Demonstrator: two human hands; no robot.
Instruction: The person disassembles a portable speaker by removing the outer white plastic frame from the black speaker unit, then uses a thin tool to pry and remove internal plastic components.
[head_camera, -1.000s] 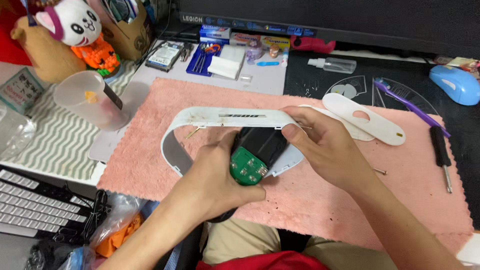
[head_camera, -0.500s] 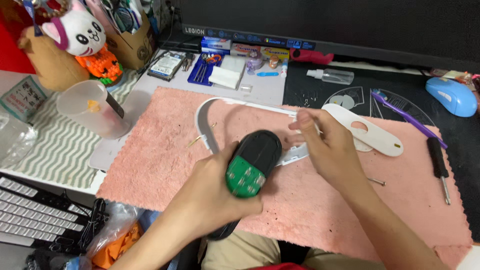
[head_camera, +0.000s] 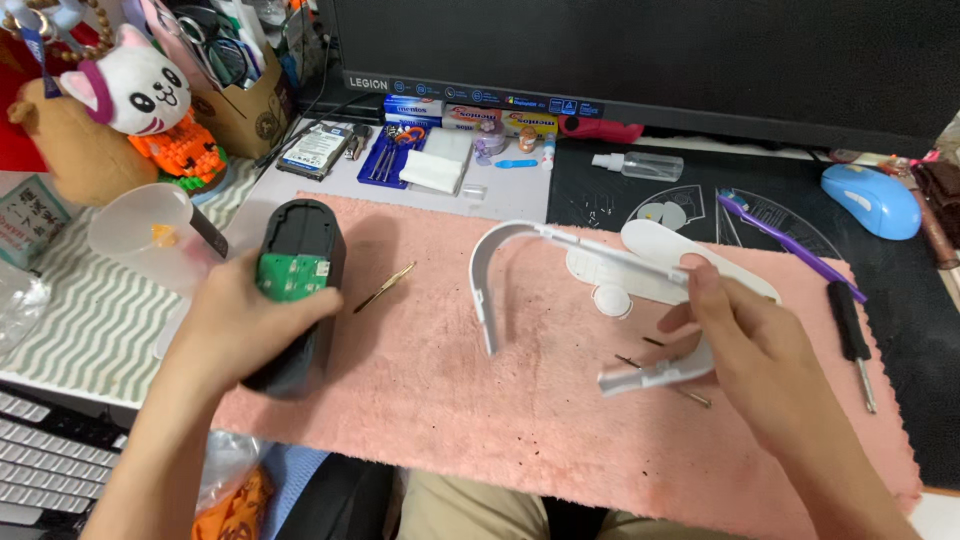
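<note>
The left hand (head_camera: 235, 330) wraps its fingers around a black, rounded plastic housing (head_camera: 298, 290) at the pink towel's (head_camera: 450, 400) left edge, a green circuit board (head_camera: 292, 277) showing just above the thumb. The right hand (head_camera: 765, 355) pinches a thin, curved white plastic shell (head_camera: 560, 270) between thumb and fingers, its arched end held over the fuzzy towel on the tabletop.

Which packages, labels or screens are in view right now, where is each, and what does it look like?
Monitor: back of desk, wide, black, dark screen.
Small boxes: row under the monitor, blue, white and red.
Cardboard box: back left, brown.
Hard drive: beside the cardboard box, silver, white label.
</note>
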